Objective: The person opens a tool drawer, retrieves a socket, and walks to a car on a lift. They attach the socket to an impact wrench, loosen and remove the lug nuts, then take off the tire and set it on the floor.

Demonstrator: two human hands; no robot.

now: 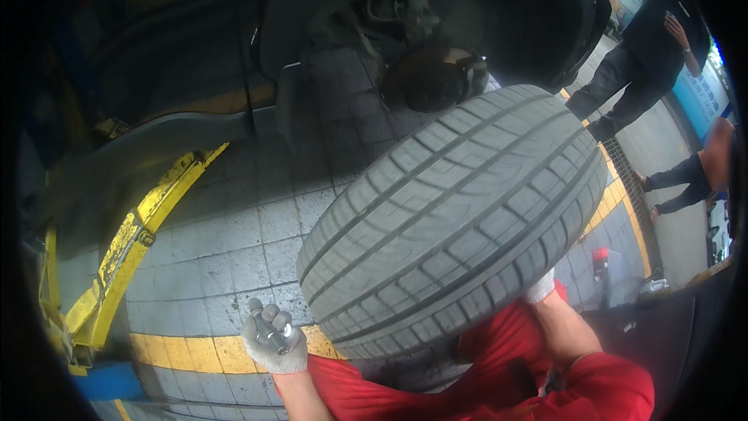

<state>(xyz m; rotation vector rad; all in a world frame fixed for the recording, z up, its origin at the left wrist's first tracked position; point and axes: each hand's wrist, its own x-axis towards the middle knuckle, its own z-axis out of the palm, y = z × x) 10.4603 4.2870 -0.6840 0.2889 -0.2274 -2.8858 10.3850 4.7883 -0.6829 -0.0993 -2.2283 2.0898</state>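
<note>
A large grey car tire [456, 218] fills the middle of the view, tilted, its tread toward me. My right hand [540, 287], in a white glove, is at the tire's near right side and holds it there; its fingers are hidden behind the rubber. Left of the tire, my left hand [274, 339], in a white glove with grey fingertips, is palm up with curled fingers. It closes round a small dark metal piece [269, 334] with a shiny end, perhaps a wheel bolt. Beyond the tire is the wheel hub [432, 78], bare under the dark wheel arch [569, 0].
A yellow lift arm [140, 234] stands at the left beside the raised car. Grey floor tiles [210, 284] carry a yellow stripe [191, 353]. A red-topped bottle [600, 261] stands at the right. Two other people [650, 39] are at the far right.
</note>
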